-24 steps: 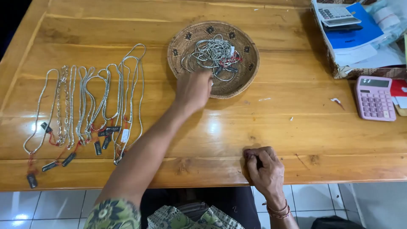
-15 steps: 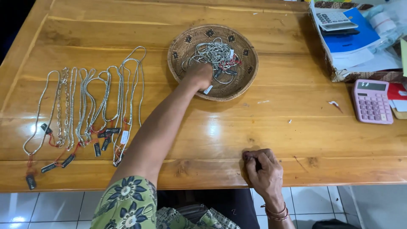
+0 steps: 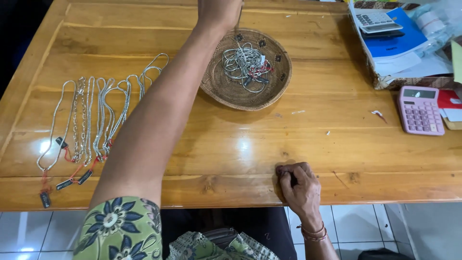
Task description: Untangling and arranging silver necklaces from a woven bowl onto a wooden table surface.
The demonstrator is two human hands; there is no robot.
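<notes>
The left hand [image 3: 219, 12] has risen from the woven basket [image 3: 219, 84] toward the top of the frame, its grip pinching a silver chain [image 3: 239, 29] that trails down into the tangled chains [image 3: 243, 65]. The right hand [image 3: 299, 188] rests fisted on the tabletop [image 3: 337, 139] edge, lower centre; whether it holds anything is hidden.

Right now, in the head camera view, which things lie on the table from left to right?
Row of silver chains → woven basket holding tangled chains → right hand at the table edge → pink calculator.
</notes>
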